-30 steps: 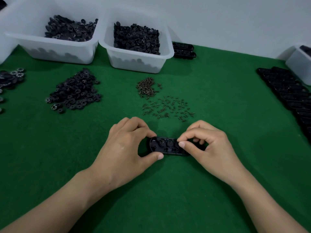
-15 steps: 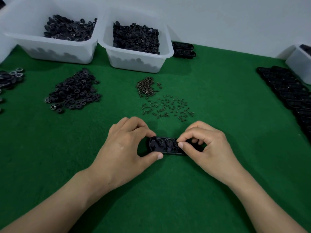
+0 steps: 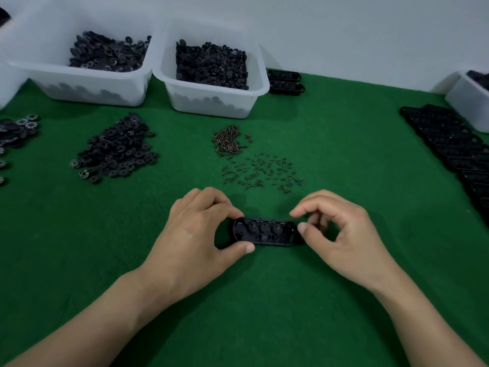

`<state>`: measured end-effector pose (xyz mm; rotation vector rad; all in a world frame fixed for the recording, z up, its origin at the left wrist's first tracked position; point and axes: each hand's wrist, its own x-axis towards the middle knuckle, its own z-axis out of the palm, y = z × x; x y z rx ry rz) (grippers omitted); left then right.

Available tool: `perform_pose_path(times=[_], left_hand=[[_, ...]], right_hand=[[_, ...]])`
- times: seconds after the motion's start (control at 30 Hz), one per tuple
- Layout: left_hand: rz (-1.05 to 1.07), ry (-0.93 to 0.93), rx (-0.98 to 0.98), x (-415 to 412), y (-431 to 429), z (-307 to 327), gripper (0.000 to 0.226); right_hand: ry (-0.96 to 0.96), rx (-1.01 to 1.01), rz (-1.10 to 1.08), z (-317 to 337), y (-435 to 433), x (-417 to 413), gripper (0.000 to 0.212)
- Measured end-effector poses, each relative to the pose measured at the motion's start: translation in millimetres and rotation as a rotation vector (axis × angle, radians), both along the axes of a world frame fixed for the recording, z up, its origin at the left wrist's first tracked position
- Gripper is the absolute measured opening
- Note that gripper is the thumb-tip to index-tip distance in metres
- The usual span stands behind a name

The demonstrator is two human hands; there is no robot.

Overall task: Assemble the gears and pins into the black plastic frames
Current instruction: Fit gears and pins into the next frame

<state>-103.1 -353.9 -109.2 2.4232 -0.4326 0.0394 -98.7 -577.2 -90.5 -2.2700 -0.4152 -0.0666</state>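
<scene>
1. Frame (image 3: 263, 232), black plastic, oblong, lies flat on the green counter (image 3: 238, 313) between the two hands, long axis running from one hand to the other
2. Left hand (image 3: 195, 239) is closed on the left end of the frame: thumb tip on the near edge, fingers curled over the far edge
3. Right hand (image 3: 341, 234) sits at the right end of the frame, thumb and forefinger loosely curled with a gap between their tips; the thumb tip is just beside the frame end, and contact cannot be confirmed. This hand holds nothing that can be made out
4. Three round gears (image 3: 264, 227) sit in a row inside the frame, along its far side
5. Loose pins (image 3: 262, 174) lie scattered on the counter just beyond the hands; a denser heap of small brown screws (image 3: 228, 141) lies farther out
6. A pile of black gears (image 3: 117, 152) lies beyond and to the left of the left hand
7. Two white bins (image 3: 211, 102) holding black parts stand at the far edge, well apart from the hands
8. A row of black frames (image 3: 455, 152) runs along the counter to the right of the right hand
9. Two more stacked frames (image 3: 285, 82) lie just beside the right-hand bin
</scene>
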Motion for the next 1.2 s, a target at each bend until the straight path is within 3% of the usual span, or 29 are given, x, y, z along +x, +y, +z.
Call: perform_pose_path(times=[0.13,0.3,0.47,0.6,0.7,0.93,1.2], left_hand=[[0.005,-0.021,0.011,-0.4,-0.6,0.3,0.050],[0.024,-0.027,0.006,8.6,-8.2,11.4,0.052],[0.096,0.013,-0.238,49.7,-34.4,30.8,0.052],[0.085,0.162,-0.393,99.8,-62.0,35.1,0.053],[0.063,0.246,-0.305,137.8,-81.2,33.9,0.053],[0.133,0.194,0.025,211.3,-121.6,20.3,0.065],[0.207,0.209,-0.009,235.2,-128.6,0.7,0.067]], right_hand=[[0.008,-0.164,0.056,-0.1,-0.6,-9.7,0.016],[-0.066,-0.150,0.026,-2.6,0.7,-4.3,0.010],[-0.224,-0.099,-0.131,8.0,-12.1,39.1,0.015],[-0.289,-0.089,-0.258,9.3,-26.4,100.8,0.013],[-0.310,-0.086,-0.323,3.3,-33.6,150.1,0.010],[-0.288,-0.047,-0.417,-22.2,-40.6,240.4,0.007],[-0.297,-0.061,-0.408,-35.4,-42.6,264.9,0.009]])
